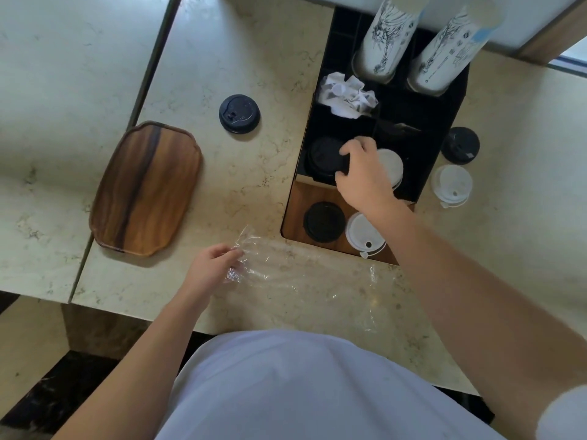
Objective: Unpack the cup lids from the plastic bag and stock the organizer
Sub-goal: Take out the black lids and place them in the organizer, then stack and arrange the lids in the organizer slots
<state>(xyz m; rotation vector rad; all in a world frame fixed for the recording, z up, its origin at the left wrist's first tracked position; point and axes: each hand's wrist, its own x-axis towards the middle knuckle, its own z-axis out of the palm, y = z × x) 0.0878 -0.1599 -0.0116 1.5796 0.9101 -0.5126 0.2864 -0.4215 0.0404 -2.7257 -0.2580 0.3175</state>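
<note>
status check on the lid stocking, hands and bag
Right hand on black lid stack in organizer. Left hand pinching the plastic bag, flat on counter. Loose lids beside organizer, nothing blocking.

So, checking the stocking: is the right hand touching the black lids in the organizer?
Touching. Head view: right hand fingers wrap the black lids edge.

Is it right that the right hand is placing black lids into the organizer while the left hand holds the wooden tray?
Not quite. In the head view the left hand holds the plastic bag, not the wooden tray. The right hand is indeed on the black lids in the organizer.
</note>
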